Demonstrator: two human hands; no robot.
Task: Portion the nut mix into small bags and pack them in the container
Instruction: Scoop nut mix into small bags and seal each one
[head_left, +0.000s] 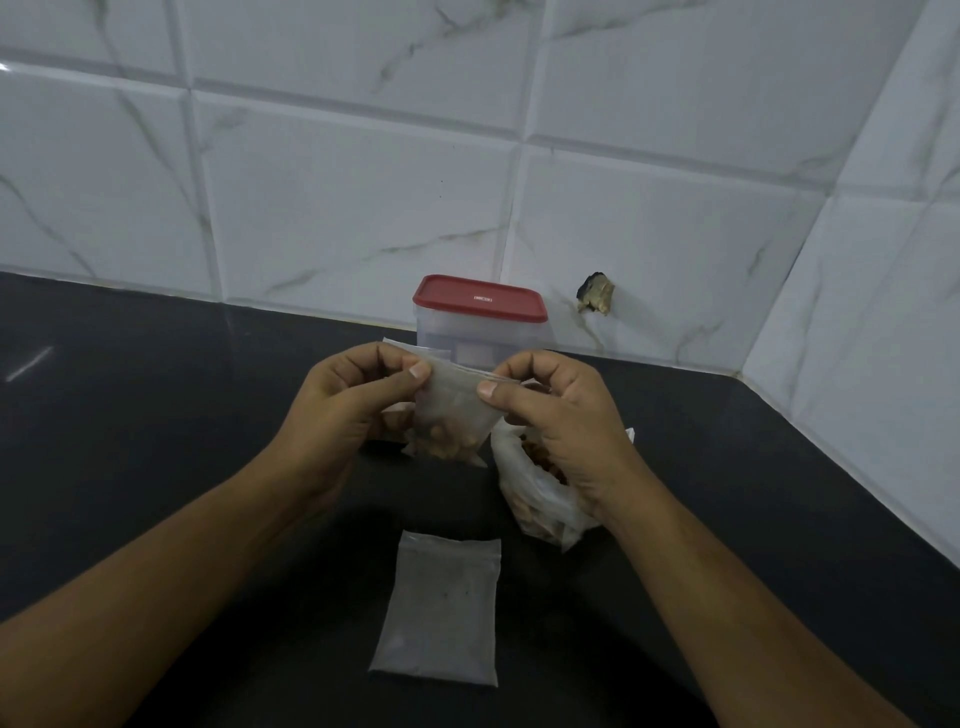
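Head view, near to far. Nearest lies a flat bag (439, 608), clear, on the dark counter (156, 467) well in front of the container; neither hand touches it. Further in, the left hand (343, 405) pinches the left top corner of the held bag (452, 415) between thumb and curled fingers. The right hand (561, 415) pinches the right top corner likewise. This held bag hangs upright between the hands, directly in front of the container, with nuts gathered at its bottom. Whether its mouth is sealed cannot be told. A mix bag (535, 499), crumpled and open with nuts inside, sits on the counter in front and right of the container, partly under the right hand. The container (478, 338), clear, has its red lid (478, 299) on and stands against the tiled wall (363, 182). A broken hole (596, 293) in the tile shows just right of the container.
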